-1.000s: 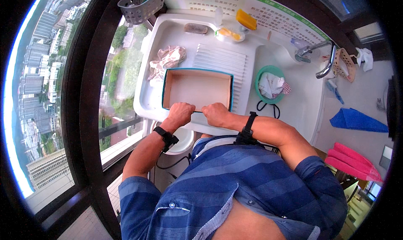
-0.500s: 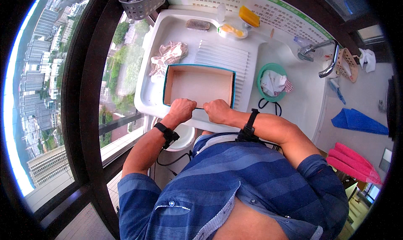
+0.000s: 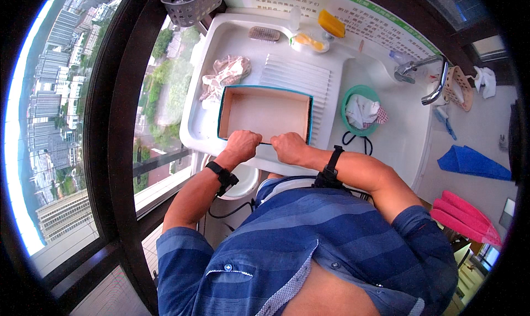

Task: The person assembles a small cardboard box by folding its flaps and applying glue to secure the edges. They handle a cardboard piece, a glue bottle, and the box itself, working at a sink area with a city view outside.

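Note:
An open, shallow cardboard box [image 3: 268,114], teal outside and plain tan inside, rests on the washboard side of a white sink [image 3: 193,122]. My left hand [image 3: 243,145] is closed on the middle of its near edge. Just to the right, my right hand [image 3: 290,148] grips the same edge, knuckles up, with a small gap between the two fists. Both thumbs are partly hidden. Nothing shows inside the box. A crumpled pinkish cloth [image 3: 229,73] lies beyond its left corner.
To the right, the basin holds a green bowl [image 3: 346,109] with cloths, under a chrome faucet [image 3: 439,84]. A brush [image 3: 264,34], a soap dish [image 3: 309,44] and a yellow sponge [image 3: 331,24] line the back ledge. Blue [image 3: 472,162] and pink [image 3: 464,216] cloths hang at right.
The whole view has shifted slightly, so everything appears a little farther right. Both hands keep their hold on the box's near edge.

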Motion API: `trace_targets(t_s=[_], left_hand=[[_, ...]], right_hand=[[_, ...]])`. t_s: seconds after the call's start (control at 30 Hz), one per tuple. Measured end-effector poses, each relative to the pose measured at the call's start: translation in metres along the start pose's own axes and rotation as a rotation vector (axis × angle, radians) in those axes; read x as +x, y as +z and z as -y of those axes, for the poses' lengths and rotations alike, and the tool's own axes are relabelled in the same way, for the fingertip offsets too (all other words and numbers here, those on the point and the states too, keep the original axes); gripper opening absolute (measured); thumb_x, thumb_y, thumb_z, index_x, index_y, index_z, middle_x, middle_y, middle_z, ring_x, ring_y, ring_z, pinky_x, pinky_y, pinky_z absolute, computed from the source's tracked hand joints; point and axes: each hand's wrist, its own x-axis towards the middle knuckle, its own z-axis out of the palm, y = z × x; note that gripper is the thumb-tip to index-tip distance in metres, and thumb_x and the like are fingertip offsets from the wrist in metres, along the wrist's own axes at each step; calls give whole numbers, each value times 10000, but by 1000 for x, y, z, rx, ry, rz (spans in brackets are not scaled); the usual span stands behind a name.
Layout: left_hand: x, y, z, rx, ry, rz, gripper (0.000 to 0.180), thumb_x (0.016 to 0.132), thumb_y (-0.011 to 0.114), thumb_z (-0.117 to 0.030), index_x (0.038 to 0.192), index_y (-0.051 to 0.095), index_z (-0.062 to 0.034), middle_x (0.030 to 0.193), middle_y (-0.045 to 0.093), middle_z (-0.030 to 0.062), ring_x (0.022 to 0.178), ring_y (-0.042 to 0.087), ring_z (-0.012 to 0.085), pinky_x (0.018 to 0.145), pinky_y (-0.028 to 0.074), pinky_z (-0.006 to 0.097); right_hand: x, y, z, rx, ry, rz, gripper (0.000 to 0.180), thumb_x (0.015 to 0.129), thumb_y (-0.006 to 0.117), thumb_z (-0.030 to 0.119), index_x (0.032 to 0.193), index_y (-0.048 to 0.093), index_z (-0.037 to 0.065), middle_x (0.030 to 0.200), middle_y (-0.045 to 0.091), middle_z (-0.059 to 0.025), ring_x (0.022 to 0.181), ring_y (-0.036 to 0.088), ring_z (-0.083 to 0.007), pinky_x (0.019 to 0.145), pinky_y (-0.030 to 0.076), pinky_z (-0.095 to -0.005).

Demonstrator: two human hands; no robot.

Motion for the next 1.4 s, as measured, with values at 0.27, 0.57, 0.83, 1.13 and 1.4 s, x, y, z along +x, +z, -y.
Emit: trace_targets(t_s=[0.27,0.57,0.83,1.13,1.4], left_hand=[[-2,3,2,16,27,-7,87,756,600,-71,812,663,-94,785,682,149,772,674,358,660,533,480],[-1,2,3,34,59,-38,131,773,589,-65,858,678,-109,779,679,155,765,676,367,656,544,492],[-1,3,0,34,56,-49,92,738,596,-55,803,659,-74,787,683,162,776,673,360,661,532,473],[-4,-3,-2,34,34,-31,127,750,599,-54,841,678,-96,797,688,155,781,678,361,669,537,483],[-2,5,2,48,30,-16,120,770,595,-63,853,672,-102,798,685,144,799,675,353,675,535,486]], right_hand=[[-15,-27,12,23,-86,-329,341,780,654,207,1028,573,-13,908,648,-221,853,661,-402,764,540,-495],[-34,-82,-49,501,709,-95,542,841,623,448,826,633,-94,762,663,-261,638,687,-378,614,573,-458],[-9,-11,-99,372,574,-25,267,802,587,149,750,689,-92,679,676,-218,585,698,-308,621,586,-408],[-4,-3,-103,118,472,39,159,736,609,89,702,712,-28,601,667,-155,571,688,-278,611,571,-402],[-8,-30,-76,577,792,-147,267,811,501,128,772,665,-79,610,651,-225,515,672,-314,580,569,-423]])
